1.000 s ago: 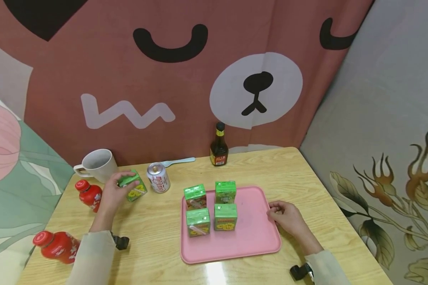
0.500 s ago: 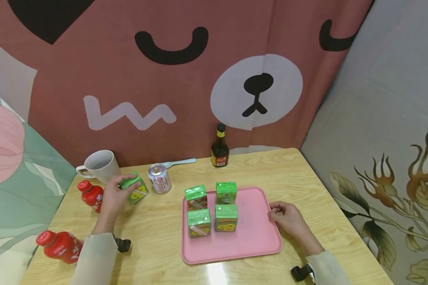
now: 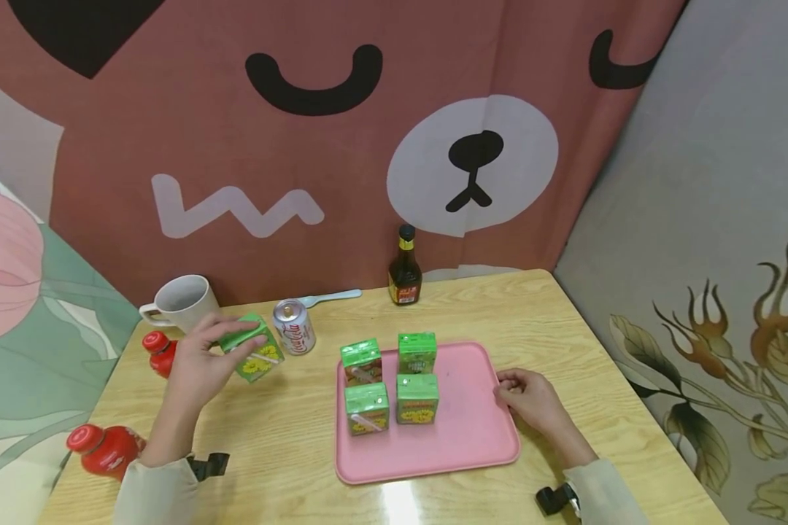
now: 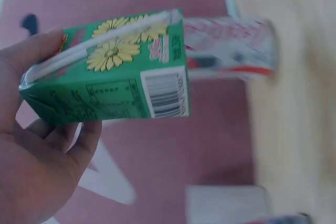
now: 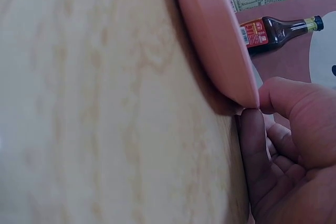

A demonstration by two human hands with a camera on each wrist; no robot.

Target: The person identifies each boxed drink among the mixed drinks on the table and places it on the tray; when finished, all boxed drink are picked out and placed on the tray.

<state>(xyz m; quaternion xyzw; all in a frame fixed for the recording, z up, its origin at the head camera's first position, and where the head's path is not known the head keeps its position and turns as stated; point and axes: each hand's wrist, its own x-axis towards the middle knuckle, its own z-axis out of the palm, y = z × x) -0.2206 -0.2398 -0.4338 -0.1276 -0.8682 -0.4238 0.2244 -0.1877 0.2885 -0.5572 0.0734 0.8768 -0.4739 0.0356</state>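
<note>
My left hand (image 3: 203, 361) pinches a green drink carton (image 3: 261, 359) with yellow flowers and a straw stuck to its front, thumb and fingers on its upper end. In the left wrist view this carton (image 4: 113, 72) looks tilted and raised off the table. At the right, my right hand (image 3: 533, 402) grips the right rim of a pink tray (image 3: 466, 445). The right wrist view has the thumb and a finger (image 5: 253, 135) meeting at the tray edge (image 5: 220, 51). Several green drink cartons (image 3: 416, 399) stand upright in two rows on the tray's left half.
A Coca-Cola can (image 3: 294, 328) stands right of the held carton, with a light blue plastic utensil (image 3: 333, 297) behind it. A grey mug (image 3: 187, 300) and two red bottles (image 3: 108, 450) are at the left. A dark sauce bottle (image 3: 405, 273) stands by the back curtain.
The left hand has drawn the carton slightly up and toward the person, away from the mug. My right hand and the tray stay where they were.
</note>
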